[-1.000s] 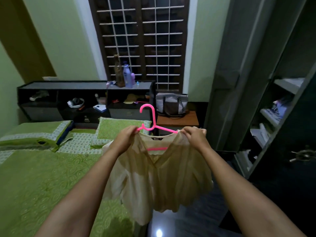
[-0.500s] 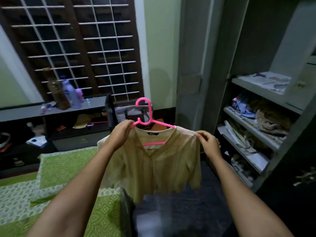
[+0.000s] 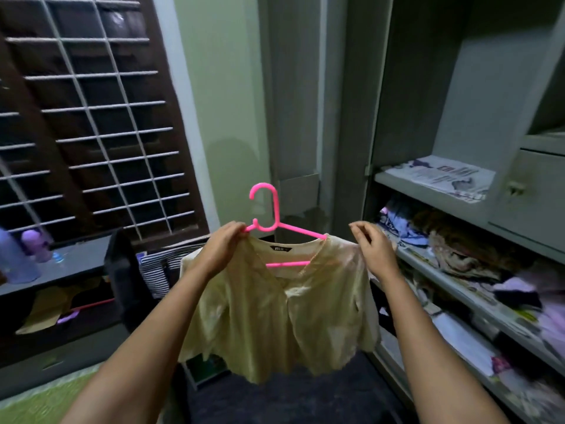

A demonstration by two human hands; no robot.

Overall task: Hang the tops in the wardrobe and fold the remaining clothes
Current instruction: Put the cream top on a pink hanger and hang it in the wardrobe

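Before the open grey wardrobe (image 3: pixel 458 185): pale yellow sheer top (image 3: pixel 275 316) on pink plastic hanger (image 3: pixel 269 228). Left hand (image 3: pixel 223 249) grips hanger shoulder and fabric; right hand (image 3: pixel 371 249), pinching a second ago, now off the sleeve, fingers loosely curled. View has swung from bed to shelves; hanging imminent.

A dark window (image 3: pixel 91 123) with a white grille fills the wall on the left, beside a pale green wall (image 3: pixel 226 102). Below it a low black shelf unit (image 3: pixel 70 270) carries a purple bottle (image 3: pixel 36 249), and a striped bag (image 3: pixel 156 270) sits just beside the unit. A green bedspread (image 3: pixel 39 402) shows at the bottom left corner.
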